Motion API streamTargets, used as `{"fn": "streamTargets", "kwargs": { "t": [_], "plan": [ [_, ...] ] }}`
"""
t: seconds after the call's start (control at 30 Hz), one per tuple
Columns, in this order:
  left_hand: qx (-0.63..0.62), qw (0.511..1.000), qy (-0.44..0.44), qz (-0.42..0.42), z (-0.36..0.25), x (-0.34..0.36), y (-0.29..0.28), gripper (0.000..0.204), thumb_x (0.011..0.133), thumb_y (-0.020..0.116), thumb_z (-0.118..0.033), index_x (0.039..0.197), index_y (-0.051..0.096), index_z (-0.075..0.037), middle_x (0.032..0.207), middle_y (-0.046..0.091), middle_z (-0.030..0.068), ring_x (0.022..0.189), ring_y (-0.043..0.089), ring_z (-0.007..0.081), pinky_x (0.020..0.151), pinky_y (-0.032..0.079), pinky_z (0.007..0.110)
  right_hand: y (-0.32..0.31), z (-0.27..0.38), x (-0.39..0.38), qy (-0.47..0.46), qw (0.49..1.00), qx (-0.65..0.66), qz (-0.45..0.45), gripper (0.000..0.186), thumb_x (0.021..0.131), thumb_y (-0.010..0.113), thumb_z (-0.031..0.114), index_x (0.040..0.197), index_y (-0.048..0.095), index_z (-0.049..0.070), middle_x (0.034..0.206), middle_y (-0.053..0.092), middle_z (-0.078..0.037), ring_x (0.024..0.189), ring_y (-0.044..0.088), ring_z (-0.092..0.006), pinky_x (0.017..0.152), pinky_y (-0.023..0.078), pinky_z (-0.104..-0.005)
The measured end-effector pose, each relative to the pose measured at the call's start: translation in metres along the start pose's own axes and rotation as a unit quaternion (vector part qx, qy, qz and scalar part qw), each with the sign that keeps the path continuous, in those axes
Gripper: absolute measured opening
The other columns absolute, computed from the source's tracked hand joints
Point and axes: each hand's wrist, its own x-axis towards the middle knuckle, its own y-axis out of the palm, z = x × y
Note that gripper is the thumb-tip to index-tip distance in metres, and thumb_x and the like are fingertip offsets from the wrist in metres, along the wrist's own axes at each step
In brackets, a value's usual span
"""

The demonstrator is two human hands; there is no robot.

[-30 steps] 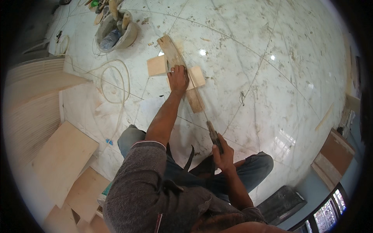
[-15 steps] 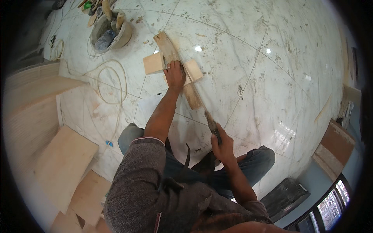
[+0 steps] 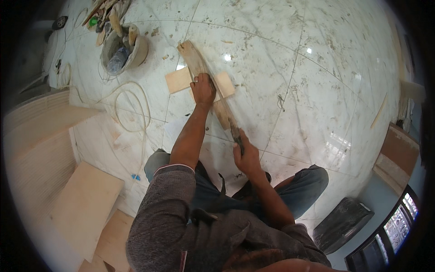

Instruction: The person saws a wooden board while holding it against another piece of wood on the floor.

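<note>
A worn wooden plank (image 3: 192, 56) lies slanting on the tiled floor in front of me, across a small pale wooden board (image 3: 225, 85) whose end sticks out on the right. Pale wood (image 3: 177, 80) also shows on the plank's left side; whether it is the same piece I cannot tell. My left hand (image 3: 205, 92) presses down on the plank with its fingers curled over it. In my right hand (image 3: 247, 156) is the dark handle of a handsaw (image 3: 236, 136). Its thin blade runs along the plank's right edge, seen nearly edge-on and partly hidden by my left hand.
A bucket (image 3: 141, 52) with tools and a plastic bottle stands at the far left. A pale hose or cable (image 3: 147, 109) coils on the floor. Wooden sheets (image 3: 93, 190) lean at the left. A dark padded object (image 3: 342, 224) lies near the right wall.
My right hand has pushed the saw forward and left, so its handle is now by the plank's near end. My left hand stays on the plank. The view has shifted slightly.
</note>
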Motion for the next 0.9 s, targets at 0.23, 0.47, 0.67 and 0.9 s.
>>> {"fn": "streamTargets", "kwargs": {
  "t": [0.23,0.47,0.67,0.9],
  "plan": [
    [0.021,1.0,-0.018,0.013,0.002,0.001,0.004,0.015,0.082,0.055,-0.012,0.097,0.053,-0.007,0.099,0.054,0.0093,0.1,0.05,0.0296,0.083,0.035,0.045,-0.026,-0.003,-0.093,-0.031,0.999,0.006,-0.014,0.051,0.089,0.054,0.013,0.137,0.042,-0.002,0.107,0.063,-0.028,0.09,0.064,-0.0433,0.081,0.051,-0.0395],
    [0.018,1.0,0.004,-0.009,0.009,-0.002,0.01,0.014,0.083,0.055,-0.012,0.096,0.054,-0.008,0.099,0.054,0.0083,0.099,0.051,0.0289,0.082,0.035,0.045,-0.031,0.015,-0.08,0.021,1.0,0.002,0.017,0.049,0.087,0.053,0.009,0.134,0.047,-0.003,0.106,0.063,-0.03,0.094,0.066,-0.0383,0.083,0.051,-0.0379],
    [-0.008,0.999,0.037,-0.006,0.009,0.009,0.007,0.013,0.085,0.053,-0.012,0.096,0.055,-0.008,0.099,0.055,0.0085,0.099,0.051,0.0292,0.083,0.035,0.044,-0.032,0.022,-0.032,0.012,0.999,0.028,-0.017,0.045,0.088,0.054,0.011,0.131,0.05,-0.001,0.103,0.065,-0.028,0.089,0.067,-0.0382,0.079,0.052,-0.037],
    [0.03,0.999,0.041,0.011,0.005,0.01,-0.002,0.014,0.084,0.054,-0.013,0.096,0.054,-0.007,0.098,0.055,0.0094,0.099,0.051,0.0291,0.083,0.035,0.044,-0.023,0.005,-0.081,-0.005,0.999,0.039,-0.028,0.048,0.089,0.053,0.012,0.135,0.046,0.003,0.11,0.061,-0.03,0.1,0.062,-0.043,0.087,0.048,-0.0429]
  ]
}}
